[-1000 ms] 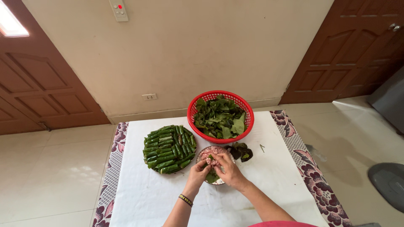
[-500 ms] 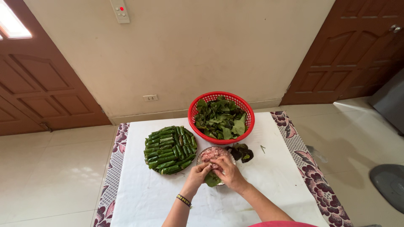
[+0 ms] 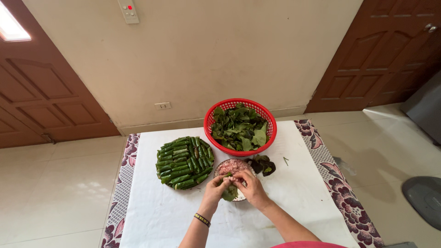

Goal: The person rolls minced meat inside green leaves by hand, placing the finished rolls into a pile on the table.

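My left hand [image 3: 215,189] and my right hand [image 3: 248,187] meet over a small bowl of pink minced meat [image 3: 232,166], and together they hold a green leaf [image 3: 229,193] that hangs down between the fingers. A round plate [image 3: 184,162] packed with several rolled green leaf wraps sits just left of the bowl. Behind the bowl stands a red plastic basket [image 3: 240,125] full of loose green leaves. A small pile of dark leaves [image 3: 262,165] lies right of the bowl. My left wrist wears a dark band.
Everything rests on a white cloth with flowered borders [image 3: 313,187] spread on a tiled floor. A cream wall with a socket [image 3: 162,105] lies behind, with brown wooden doors [image 3: 41,96] at left and right. A grey object [image 3: 425,198] stands at the right.
Both hands stay over the meat bowl, working the leaf with small finger movements. The camera view has shifted slightly.
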